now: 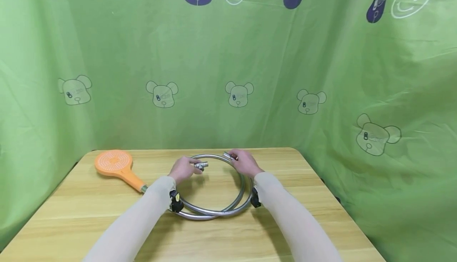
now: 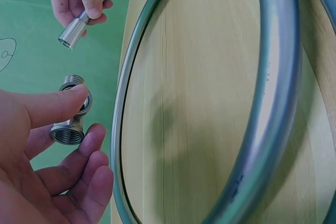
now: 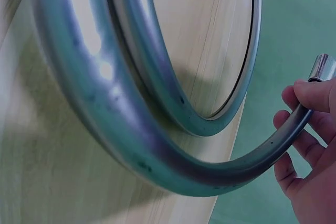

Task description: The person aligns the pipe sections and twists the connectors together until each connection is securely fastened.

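Observation:
My left hand (image 1: 183,169) pinches a small chrome threaded tee fitting (image 2: 72,111) between thumb and fingers, one threaded end toward the other hand. My right hand (image 1: 244,162) grips the silver shower hose (image 3: 252,169) just behind its chrome end nut (image 3: 323,67). In the left wrist view that nut's open mouth faces the fitting, with a gap between them. The hose lies in loops on the table below both hands. Left of them rests an orange shower head (image 1: 114,162), face up, with the hose leading from its handle.
The wooden table (image 1: 303,222) carries the shower head and hose loops. Behind it and along the sides hangs a green curtain (image 1: 200,119) printed with bear faces. A dark wrist camera (image 1: 176,201) sits on the left sleeve near the hose.

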A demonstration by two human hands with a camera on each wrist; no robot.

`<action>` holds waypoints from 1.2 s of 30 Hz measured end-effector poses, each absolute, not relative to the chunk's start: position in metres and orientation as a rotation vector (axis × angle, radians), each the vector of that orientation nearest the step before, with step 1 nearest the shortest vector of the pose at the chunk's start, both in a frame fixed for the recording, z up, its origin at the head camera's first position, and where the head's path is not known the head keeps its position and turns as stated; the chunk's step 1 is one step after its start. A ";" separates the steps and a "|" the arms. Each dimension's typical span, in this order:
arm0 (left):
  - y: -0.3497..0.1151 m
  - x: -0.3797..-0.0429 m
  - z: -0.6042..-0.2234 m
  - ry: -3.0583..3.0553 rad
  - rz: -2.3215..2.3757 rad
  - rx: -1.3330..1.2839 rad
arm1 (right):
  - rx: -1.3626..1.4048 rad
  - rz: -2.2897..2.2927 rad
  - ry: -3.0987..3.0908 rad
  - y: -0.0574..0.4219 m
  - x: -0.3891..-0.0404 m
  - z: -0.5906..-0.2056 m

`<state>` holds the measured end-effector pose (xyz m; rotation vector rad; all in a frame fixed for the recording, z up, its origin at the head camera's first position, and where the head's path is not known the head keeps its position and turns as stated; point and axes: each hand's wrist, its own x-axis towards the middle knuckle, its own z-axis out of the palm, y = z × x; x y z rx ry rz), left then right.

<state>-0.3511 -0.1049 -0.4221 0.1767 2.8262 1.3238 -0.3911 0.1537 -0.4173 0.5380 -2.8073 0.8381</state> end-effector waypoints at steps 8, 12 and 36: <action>-0.102 -0.352 -0.422 2.838 1.315 0.175 | 0.557 0.869 -2.854 0.151 -0.390 -0.422; -0.100 -0.353 -0.422 2.830 1.329 0.165 | 0.613 0.882 -2.863 0.150 -0.388 -0.426; -0.084 -0.353 -0.417 2.826 1.285 0.161 | 0.771 0.675 -2.843 0.135 -0.387 -0.436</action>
